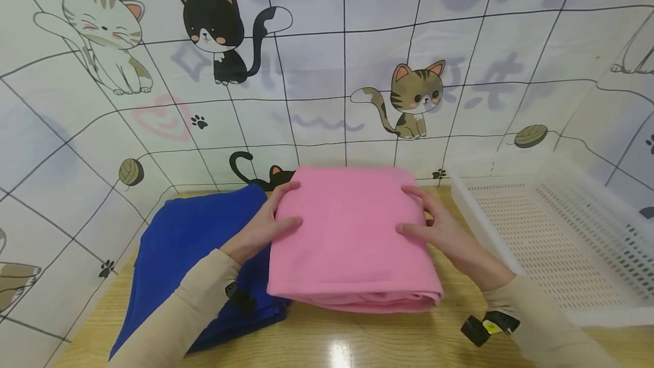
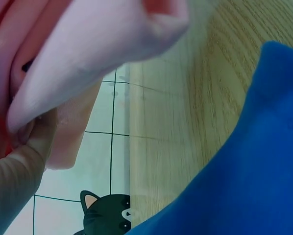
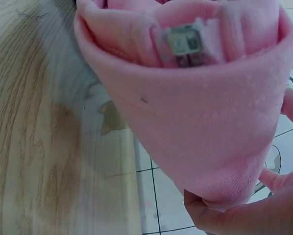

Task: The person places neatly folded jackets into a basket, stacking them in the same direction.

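Note:
A folded pink garment (image 1: 352, 231) is held between my two hands over the wooden table, in the middle of the head view. My left hand (image 1: 263, 226) grips its left side, thumb on top. On the opposite side my right hand (image 1: 444, 234) holds it the same way, with the thumb over the upper face. Rolled layers show at the near edge, and the right wrist view shows a small tag (image 3: 184, 40) among them. In the left wrist view, pink fabric (image 2: 73, 63) hides part of the left fingers.
A folded blue garment (image 1: 194, 237) lies on the table at left, partly behind my left forearm. At right stands a white perforated plastic basket (image 1: 477, 226). A cat-patterned wall covering (image 1: 317, 72) rises behind the wooden table (image 1: 317, 339).

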The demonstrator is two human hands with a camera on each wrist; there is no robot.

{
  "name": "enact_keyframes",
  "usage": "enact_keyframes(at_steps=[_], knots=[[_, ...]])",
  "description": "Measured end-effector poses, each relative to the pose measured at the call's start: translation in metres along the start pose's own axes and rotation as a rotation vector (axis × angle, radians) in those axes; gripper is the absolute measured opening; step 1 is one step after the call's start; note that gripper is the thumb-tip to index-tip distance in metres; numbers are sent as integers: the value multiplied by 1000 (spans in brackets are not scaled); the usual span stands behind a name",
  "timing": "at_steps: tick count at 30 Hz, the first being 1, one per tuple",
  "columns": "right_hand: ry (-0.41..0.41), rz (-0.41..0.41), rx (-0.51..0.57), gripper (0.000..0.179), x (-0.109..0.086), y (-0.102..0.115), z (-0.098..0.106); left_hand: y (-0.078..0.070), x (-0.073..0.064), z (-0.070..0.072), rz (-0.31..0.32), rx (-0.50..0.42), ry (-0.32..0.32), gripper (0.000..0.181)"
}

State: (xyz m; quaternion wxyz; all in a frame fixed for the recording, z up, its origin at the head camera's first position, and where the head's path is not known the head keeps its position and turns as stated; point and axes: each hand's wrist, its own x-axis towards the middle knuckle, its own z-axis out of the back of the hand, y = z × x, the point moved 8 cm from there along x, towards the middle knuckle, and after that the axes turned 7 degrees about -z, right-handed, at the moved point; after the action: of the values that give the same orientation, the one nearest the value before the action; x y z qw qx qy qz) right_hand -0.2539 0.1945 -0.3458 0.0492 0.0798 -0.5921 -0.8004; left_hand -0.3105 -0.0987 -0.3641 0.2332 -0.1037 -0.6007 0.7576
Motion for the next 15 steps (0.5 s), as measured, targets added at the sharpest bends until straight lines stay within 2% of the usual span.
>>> enact_keyframes(at_steps=[9, 15], knots=[[17, -22, -21, 83, 4, 8, 0, -6, -1, 6, -13, 6, -4, 66], [45, -45, -22, 82, 6, 13, 8, -10, 3, 2, -15, -36, 14, 65]])
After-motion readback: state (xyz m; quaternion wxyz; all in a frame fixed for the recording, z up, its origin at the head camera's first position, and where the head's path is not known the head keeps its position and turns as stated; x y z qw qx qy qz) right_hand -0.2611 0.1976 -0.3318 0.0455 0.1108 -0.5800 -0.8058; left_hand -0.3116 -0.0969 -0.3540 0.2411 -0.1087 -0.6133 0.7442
